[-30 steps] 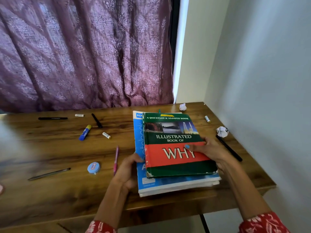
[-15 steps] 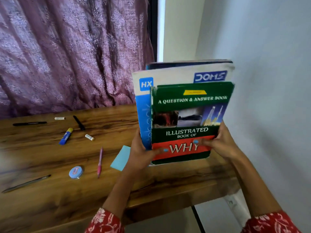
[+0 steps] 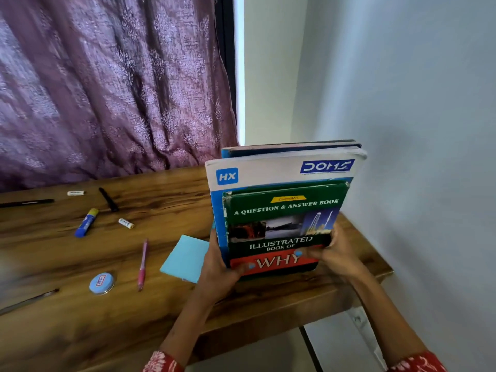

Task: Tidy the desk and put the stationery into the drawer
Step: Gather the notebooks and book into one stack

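Note:
A stack of books [image 3: 281,205] stands upright on its lower edge at the right end of the wooden desk [image 3: 80,318]. Its front book is green and red, with a blue-and-white notebook [image 3: 268,170] behind it. My left hand [image 3: 217,267] grips the stack's left side and my right hand [image 3: 332,253] grips its right side. Loose stationery lies to the left: a pink pen [image 3: 142,264], a blue glue stick [image 3: 86,222], a black marker [image 3: 108,199], a round blue tin [image 3: 102,283], a blue sticky pad [image 3: 185,257].
A purple curtain [image 3: 107,89] hangs behind the desk. A white wall [image 3: 416,157] rises close on the right. Further left lie a black pen [image 3: 26,203], two small white caps [image 3: 126,223], and a thin metal rod [image 3: 26,302] near the front edge.
The stack lay flat under both hands one second ago. Both hands have tipped it upright on the desk, uncovering the blue sticky pad, and shifted it slightly toward the right wall.

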